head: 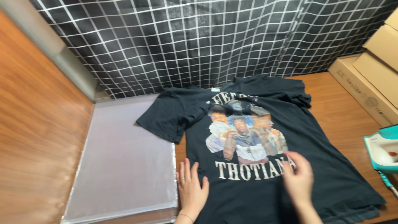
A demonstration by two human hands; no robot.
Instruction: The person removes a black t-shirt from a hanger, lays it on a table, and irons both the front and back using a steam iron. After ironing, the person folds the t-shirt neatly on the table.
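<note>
The black t-shirt [265,137] lies print-up, mostly flattened, just right of the clear bag stack [124,166]; left hand [191,191] and right hand [297,177] rest flat, fingers spread, gripping nothing; upper sleeves look rumpled, so smoothing seems unfinished.

Bare wooden table [348,120] right of the black t-shirt [257,174] is giving a clear lane, though cardboard boxes [373,79] and a teal iron [383,151] are hemming it in; clear plastic bags [124,166] are crowding the left.
</note>
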